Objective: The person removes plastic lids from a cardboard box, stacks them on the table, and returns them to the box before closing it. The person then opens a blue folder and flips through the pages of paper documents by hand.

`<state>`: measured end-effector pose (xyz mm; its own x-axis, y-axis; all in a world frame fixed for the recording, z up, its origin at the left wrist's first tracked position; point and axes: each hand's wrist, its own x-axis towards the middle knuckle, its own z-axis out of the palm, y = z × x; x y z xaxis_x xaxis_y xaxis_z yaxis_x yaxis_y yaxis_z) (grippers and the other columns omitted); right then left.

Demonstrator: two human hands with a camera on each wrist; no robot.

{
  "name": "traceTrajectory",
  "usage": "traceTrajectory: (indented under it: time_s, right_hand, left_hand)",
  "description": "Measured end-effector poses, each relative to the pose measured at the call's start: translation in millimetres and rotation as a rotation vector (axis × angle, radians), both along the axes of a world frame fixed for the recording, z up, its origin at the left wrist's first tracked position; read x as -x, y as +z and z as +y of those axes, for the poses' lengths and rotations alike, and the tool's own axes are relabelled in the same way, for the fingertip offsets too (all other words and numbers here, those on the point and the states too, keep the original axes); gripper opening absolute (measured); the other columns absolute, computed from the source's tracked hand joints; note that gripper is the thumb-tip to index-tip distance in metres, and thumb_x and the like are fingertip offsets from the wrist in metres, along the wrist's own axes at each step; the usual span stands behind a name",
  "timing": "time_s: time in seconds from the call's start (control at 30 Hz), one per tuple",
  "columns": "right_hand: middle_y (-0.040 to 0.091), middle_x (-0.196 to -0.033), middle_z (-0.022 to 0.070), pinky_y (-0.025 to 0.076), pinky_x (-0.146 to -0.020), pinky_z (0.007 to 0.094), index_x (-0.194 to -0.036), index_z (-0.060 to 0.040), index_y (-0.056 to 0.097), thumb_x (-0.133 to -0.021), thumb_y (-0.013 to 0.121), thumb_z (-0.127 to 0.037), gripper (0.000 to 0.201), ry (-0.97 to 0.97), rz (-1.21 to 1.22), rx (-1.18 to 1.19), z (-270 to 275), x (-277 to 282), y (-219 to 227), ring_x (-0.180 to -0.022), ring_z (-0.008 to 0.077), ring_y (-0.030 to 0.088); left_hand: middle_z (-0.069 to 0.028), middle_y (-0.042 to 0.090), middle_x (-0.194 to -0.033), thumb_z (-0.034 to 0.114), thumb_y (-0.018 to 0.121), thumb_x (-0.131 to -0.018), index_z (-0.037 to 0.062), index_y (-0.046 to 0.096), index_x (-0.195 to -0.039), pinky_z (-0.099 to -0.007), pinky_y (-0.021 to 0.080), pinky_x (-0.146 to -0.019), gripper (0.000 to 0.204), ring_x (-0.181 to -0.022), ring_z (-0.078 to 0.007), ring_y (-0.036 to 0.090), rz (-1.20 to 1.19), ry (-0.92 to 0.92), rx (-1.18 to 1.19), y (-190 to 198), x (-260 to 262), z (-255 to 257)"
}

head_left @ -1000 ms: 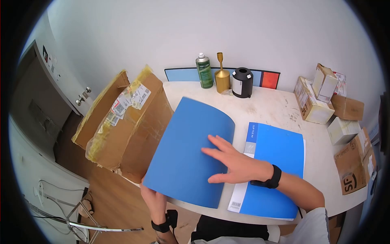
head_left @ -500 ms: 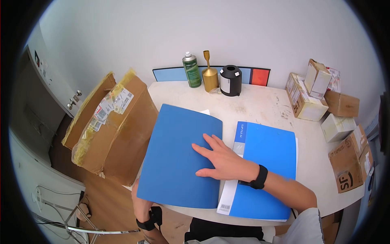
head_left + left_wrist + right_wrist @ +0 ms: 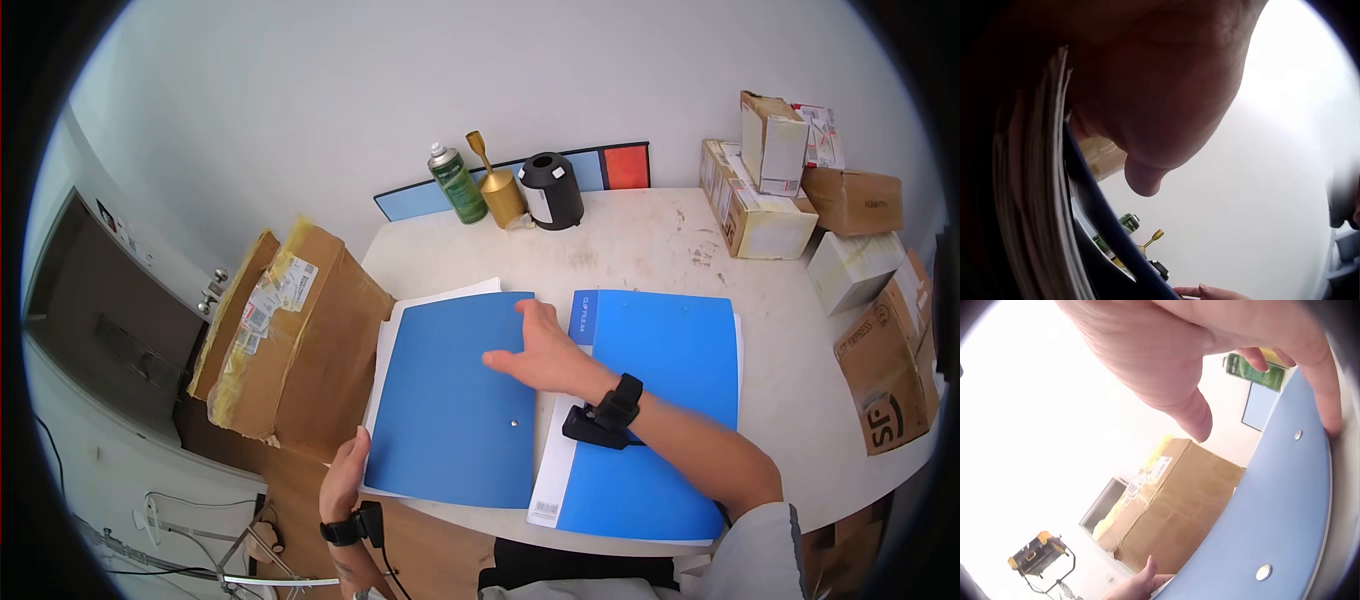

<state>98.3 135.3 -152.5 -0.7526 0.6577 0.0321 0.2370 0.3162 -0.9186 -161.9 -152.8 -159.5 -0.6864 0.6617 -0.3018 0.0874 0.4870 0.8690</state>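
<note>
A blue folder point(image 3: 440, 400) lies on the left part of the table, its cover down and white sheets showing past its left and top edges. My left hand point(image 3: 345, 468) is at its lower left edge, thumb raised and straight, the other fingers mostly hidden. Page edges point(image 3: 1041, 181) stand beside this hand in the left wrist view. My right hand point(image 3: 545, 355) is over the folder's upper right, a fingertip right at the edge in the right wrist view. Silver snaps point(image 3: 1264, 572) line that edge. A brighter blue clip file point(image 3: 655, 400) lies under my right forearm.
A large cardboard box point(image 3: 320, 350) stands against the table's left side. At the back are a green spray can point(image 3: 458, 185), a gold candlestick point(image 3: 502, 197) and a black cylinder point(image 3: 552, 192). Several cartons point(image 3: 765, 215) are piled at the right.
The left folder's cover, raised and bent earlier, has come down flat. My left hand has come out from behind its edge, and my right hand has moved towards its upper right edge.
</note>
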Motion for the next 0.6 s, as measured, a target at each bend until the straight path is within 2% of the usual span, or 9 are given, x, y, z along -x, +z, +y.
traceTrajectory:
  time_s: [0.03,0.07,0.13,0.17,0.23,0.37,0.43,0.5,0.6]
  right_hand:
    - [0.032,-0.151,0.0428,0.041,-0.116,0.0558,-0.151,0.0149,0.028,-0.091,0.077,-0.034,0.092,-0.105,-0.014,0.098,9,-3,3,-0.144,0.0474,0.041]
    - [0.032,-0.151,0.0428,0.041,-0.116,0.0558,-0.151,0.0149,0.028,-0.091,0.077,-0.034,0.092,-0.091,-0.01,0.092,12,-6,5,-0.144,0.0474,0.041]
    - [0.051,-0.139,0.0327,0.055,-0.102,0.0485,-0.145,0.0148,0.04,-0.093,0.077,-0.025,0.075,-0.088,0.193,0.695,17,-10,10,-0.122,0.0358,0.063]
    - [0.051,-0.139,0.0327,0.055,-0.102,0.0485,-0.145,0.0148,0.04,-0.093,0.077,-0.025,0.075,-0.077,0.197,0.688,16,-7,7,-0.122,0.0358,0.063]
    - [0.063,-0.127,0.0267,0.062,-0.09,0.0437,-0.137,0.0154,0.049,-0.096,0.072,-0.014,0.056,0.182,0.32,0.938,9,4,-10,-0.107,0.0304,0.07]
    - [0.067,-0.124,0.0197,0.063,-0.087,0.0421,-0.132,0.0099,0.056,-0.096,0.07,-0.004,0.04,0.112,0.388,1.065,0,19,-32,-0.105,0.0261,0.072]
    - [0.069,-0.122,0.017,0.062,-0.087,0.0395,-0.13,0.0084,0.058,-0.095,0.07,-0.001,0.038,0.048,0.365,0.964,-6,11,-11,-0.1,0.0243,0.072]
    - [0.07,-0.118,0.0158,0.06,-0.088,0.0363,-0.128,0.0069,0.059,-0.094,0.07,-0.002,0.037,0.036,0.526,0.809,-6,5,0,-0.098,0.0215,0.071]
    - [0.071,-0.113,0.0119,0.06,-0.086,0.0337,-0.125,0.0043,0.062,-0.094,0.072,-0.005,0.034,0.157,0.672,0.517,-8,-14,46,-0.098,0.0171,0.07]
  left_hand:
    - [-0.013,0.074,-0.106,0.054,0.054,-0.106,-0.0083,0.065,-0.129,-0.0343,0.056,-0.086,0.067,-0.095,-0.0212,0.07,0.186,-0.152,0.119,9,-1,7]
    - [-0.0128,0.074,-0.102,0.052,0.065,-0.101,-0.0086,0.067,-0.123,-0.0349,0.057,-0.086,0.064,-0.094,-0.0218,0.071,0.232,-0.189,0.242,21,-4,14]
    - [-0.0132,0.074,-0.1,0.049,0.07,-0.098,-0.0088,0.067,-0.123,-0.0351,0.057,-0.086,0.063,-0.094,-0.022,0.071,0.2,-0.174,0.241,33,-14,35]
    - [-0.0135,0.074,-0.097,0.046,0.076,-0.095,-0.009,0.067,-0.122,-0.0352,0.058,-0.086,0.062,-0.094,-0.0222,0.071,0.165,-0.176,0.245,37,-19,40]
    - [-0.0156,0.073,-0.103,0.039,0.081,-0.092,-0.0096,0.064,-0.124,-0.0351,0.058,-0.086,0.061,-0.096,-0.0218,0.071,0.072,-0.18,0.14,33,-25,42]
    - [-0.019,0.07,-0.119,0.038,0.081,-0.092,-0.0105,0.056,-0.135,-0.0343,0.058,-0.088,0.069,-0.1,-0.0209,0.07,0.185,-0.189,0.043,10,-36,34]
    - [-0.0182,0.07,-0.118,0.036,0.08,-0.093,-0.0103,0.055,-0.136,-0.0348,0.058,-0.089,0.068,-0.1,-0.0213,0.07,0.015,-0.138,-0.112,8,-36,32]
    - [-0.0164,0.069,-0.122,0.035,0.079,-0.094,-0.0095,0.054,-0.138,-0.0341,0.055,-0.094,0.067,-0.106,-0.0202,0.068,0.005,-0.135,-0.119,11,-34,33]
    - [-0.0131,0.067,-0.127,0.032,0.08,-0.093,-0.0063,0.051,-0.139,-0.0328,0.051,-0.102,0.066,-0.114,-0.0173,0.065,-0.004,-0.248,-0.466,25,-28,47]
